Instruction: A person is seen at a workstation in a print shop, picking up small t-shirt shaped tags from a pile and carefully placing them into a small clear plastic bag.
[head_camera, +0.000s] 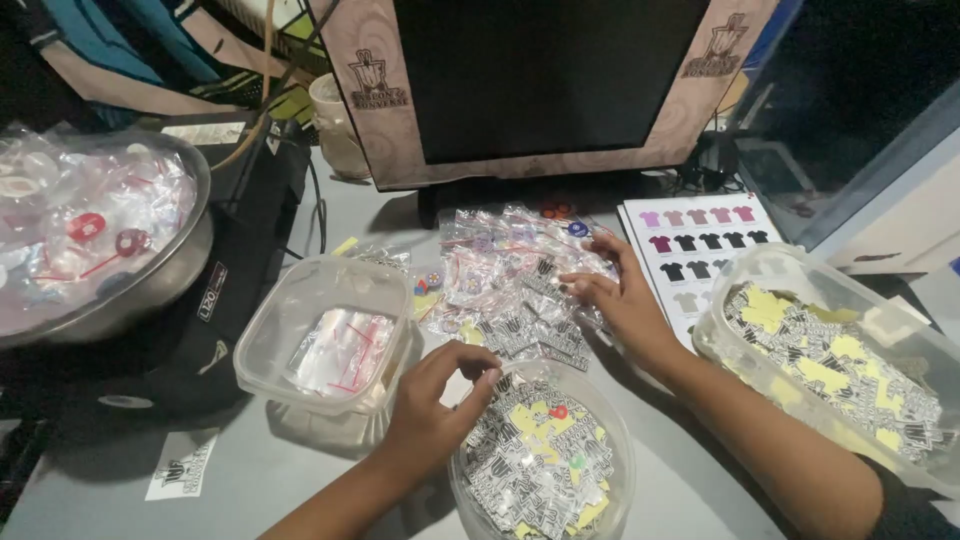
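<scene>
Many little things lie on the grey table (660, 470). Far on the left sits a big metal bowl (175, 265) full of clear bags with round badges in them. Next comes a clear tub (270, 330) with empty little plastic bags with red strips.

By a round clear tub (615, 440) full of small printed cards (535, 470) is the left hand (430, 410). Its fingers (480, 375) are pinched together at the tub's rim, right over the cards. I cannot tell if a card is between them. The cards look thin, light and bendy, so it seems best to pick one up by its edge.

A bit further right, the right hand (625, 295) rests flat, fingers spread, on a pile of filled bags (505, 275). The bags look smooth and slippery, soft and very light, so they may slide under the fingers.

On the far right is a sheet with little shirt pictures (705, 235) and a square tub (900, 330) with more cards.
</scene>
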